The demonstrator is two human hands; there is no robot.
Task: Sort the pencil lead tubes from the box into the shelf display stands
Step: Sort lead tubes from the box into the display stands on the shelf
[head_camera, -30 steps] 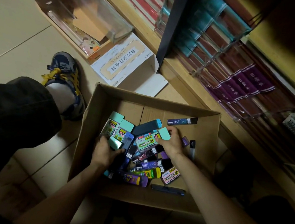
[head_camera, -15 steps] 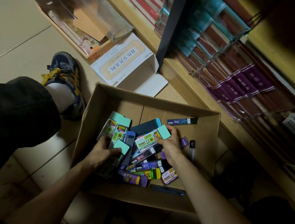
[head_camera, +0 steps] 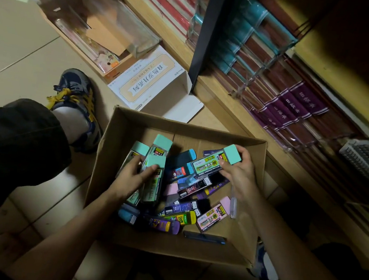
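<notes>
A: What is being looked at, biggest thing first?

B: The shelf (head_camera: 227, 103) is being seen along the far right, its clear display stands (head_camera: 254, 79) being filled with dark rows of stock. The cardboard box (head_camera: 190, 138) is being kept on the floor (head_camera: 19, 58), just near and left of it.

A: Where are the lead tubes being kept?

B: A pile of tubes (head_camera: 186, 207) is being held in the box, crossed over one another. 1 mint-capped tube (head_camera: 212, 162) is being held just above the pile's far right, and a bundle of mint-capped tubes (head_camera: 152, 188) is being held at its left.

A: How are they being expected to handle?

B: They are being judged light, stiff and hard-shelled, with glossy labels, so some slip is being expected. Brittle leads are presumably being carried inside, so drops are being advised against. The flat long faces below the cap are being favoured for the grip; a pull on the cap alone is being suspected of opening it.

A: And how are the hands being posed?

B: The right hand (head_camera: 240, 173) is being wrapped round the cap end of its 1 tube, thumb on the label face, fingers over the far side. The left hand (head_camera: 135, 175) is being clamped on the bundle, thumb across the top; the count there cannot be told. Both forearms are being angled in from the near edge.
</notes>
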